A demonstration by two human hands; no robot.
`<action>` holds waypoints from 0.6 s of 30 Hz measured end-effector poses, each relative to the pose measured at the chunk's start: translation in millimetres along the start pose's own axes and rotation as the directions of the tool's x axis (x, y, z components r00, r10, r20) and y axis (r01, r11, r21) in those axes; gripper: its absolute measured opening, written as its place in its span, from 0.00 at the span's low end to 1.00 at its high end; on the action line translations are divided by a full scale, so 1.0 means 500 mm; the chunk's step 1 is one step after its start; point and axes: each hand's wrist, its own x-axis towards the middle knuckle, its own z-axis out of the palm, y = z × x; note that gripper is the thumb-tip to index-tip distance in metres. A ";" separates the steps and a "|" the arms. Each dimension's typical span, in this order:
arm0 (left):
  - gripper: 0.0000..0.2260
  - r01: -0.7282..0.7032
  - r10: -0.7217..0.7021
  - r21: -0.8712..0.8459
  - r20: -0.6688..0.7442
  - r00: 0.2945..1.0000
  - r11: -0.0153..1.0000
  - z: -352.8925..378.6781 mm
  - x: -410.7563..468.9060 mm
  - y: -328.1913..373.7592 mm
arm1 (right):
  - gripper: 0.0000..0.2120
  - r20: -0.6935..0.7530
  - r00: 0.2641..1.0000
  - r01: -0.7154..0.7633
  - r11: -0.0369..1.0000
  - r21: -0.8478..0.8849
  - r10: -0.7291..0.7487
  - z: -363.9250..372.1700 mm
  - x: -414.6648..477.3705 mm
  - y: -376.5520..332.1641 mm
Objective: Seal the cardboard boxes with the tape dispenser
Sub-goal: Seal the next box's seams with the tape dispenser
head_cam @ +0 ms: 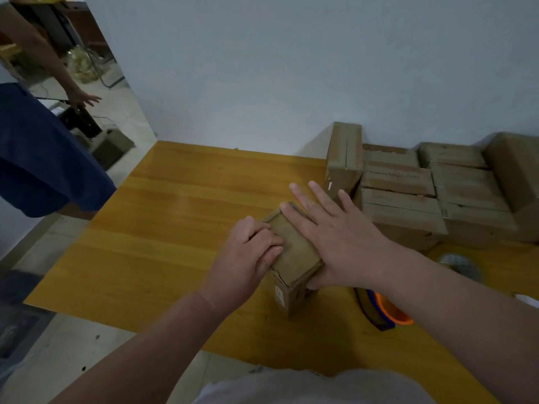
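A small cardboard box (294,258) stands on the yellow wooden table (163,228) in front of me. My left hand (248,258) is curled against the box's left top edge, fingers pressing on the lid. Flat on the top lies my right hand (335,234), fingers spread, with its thumb down the right side. The tape dispenser (382,312), orange and blue with a brown tape roll, lies on the table just right of the box, partly hidden under my right forearm.
A stack of several cardboard boxes (437,193) fills the back right against the white wall, one standing upright (344,158). A clear tape roll (462,265) lies at the right. Another person in blue (43,158) stands at the left beyond the table edge.
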 end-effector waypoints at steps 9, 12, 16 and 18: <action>0.19 0.024 -0.024 -0.016 0.000 1.000 1.000 -0.008 0.005 0.010 | 0.60 -0.021 1.000 -0.006 0.989 0.149 0.009 0.015 -0.016 0.004; 0.23 0.027 -0.027 -0.013 0.005 1.000 1.000 -0.010 0.010 0.016 | 0.60 -0.042 0.996 -0.072 0.974 0.216 0.083 0.025 -0.018 0.006; 0.23 0.035 -0.035 0.002 0.023 0.999 0.999 -0.014 0.005 0.013 | 0.56 -0.083 0.993 -0.053 0.953 0.298 0.081 0.040 -0.026 -0.003; 0.23 0.040 -0.040 0.032 0.025 0.999 0.999 -0.016 0.005 0.015 | 0.53 -0.105 0.992 -0.032 0.949 0.313 0.067 0.043 -0.037 -0.003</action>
